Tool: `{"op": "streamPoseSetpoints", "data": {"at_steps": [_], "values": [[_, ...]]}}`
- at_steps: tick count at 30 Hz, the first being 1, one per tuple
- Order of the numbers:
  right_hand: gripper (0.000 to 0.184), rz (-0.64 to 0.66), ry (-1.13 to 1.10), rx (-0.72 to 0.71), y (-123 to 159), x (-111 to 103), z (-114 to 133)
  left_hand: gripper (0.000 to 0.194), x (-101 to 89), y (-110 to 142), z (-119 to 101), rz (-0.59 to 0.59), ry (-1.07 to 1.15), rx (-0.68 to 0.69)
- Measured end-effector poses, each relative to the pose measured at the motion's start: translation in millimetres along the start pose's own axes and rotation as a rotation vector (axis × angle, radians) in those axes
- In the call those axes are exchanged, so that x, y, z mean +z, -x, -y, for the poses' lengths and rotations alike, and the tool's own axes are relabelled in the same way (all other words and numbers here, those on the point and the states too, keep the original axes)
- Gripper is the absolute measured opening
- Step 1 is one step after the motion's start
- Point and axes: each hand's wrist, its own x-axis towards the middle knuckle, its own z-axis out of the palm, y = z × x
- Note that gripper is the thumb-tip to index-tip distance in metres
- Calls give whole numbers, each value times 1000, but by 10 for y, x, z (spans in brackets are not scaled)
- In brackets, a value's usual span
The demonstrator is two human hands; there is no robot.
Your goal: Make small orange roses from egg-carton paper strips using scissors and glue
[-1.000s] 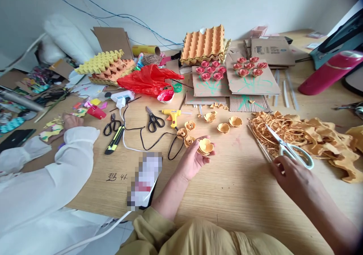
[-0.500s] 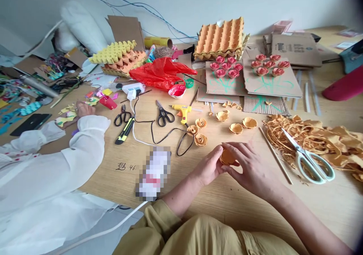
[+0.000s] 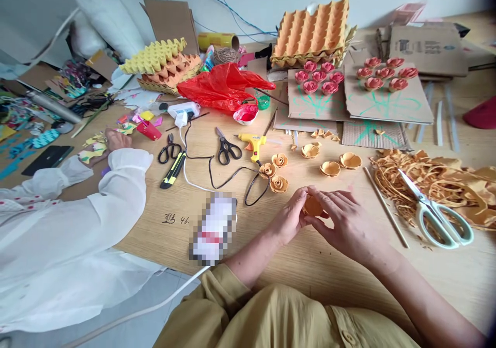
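Between my two hands is an orange egg-carton flower, partly covered by fingers. My left hand is closed round its left side. My right hand grips it from the right, fingers bent over the top and thumb below. Just beyond lie rolled orange roses and open flower cups on the wooden table. A yellow glue gun rests near the roses, its black cord looping leftward.
At right are white-handled scissors, a thin stick and orange carton scraps. Painted roses on cardboard and egg trays stand behind. A co-worker's white sleeve reaches in from the left, near black scissors and a cutter.
The view has shifted slightly, so the table's things appear a little higher and farther right. Both hands stay on the flower with barely any change in grip.
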Motion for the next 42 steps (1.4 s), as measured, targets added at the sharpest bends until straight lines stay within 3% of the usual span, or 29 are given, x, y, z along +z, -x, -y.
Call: {"op": "streamPoseSetpoints", "data": {"at_steps": [8,20,26,32,38,42], "values": [[51,7,-5,8,-16,40,4,54,-3,2,-48,-5,-25,27],[51,-14,-59,8,40,96,-47,28,33,-40,7,-84,164,-101],[43,-54,-143,17,-27,148,-207,42,41,-64,-24,-51,170,-99],[42,-149,-123,178,-227,307,-431,51,-9,-14,39,-180,-72,-125],[45,-22,13,219,-245,493,-427,62,83,80,72,-90,-421,-119],[50,11,3,187,-208,486,-417,60,130,113,28,-31,-495,-37]]}}
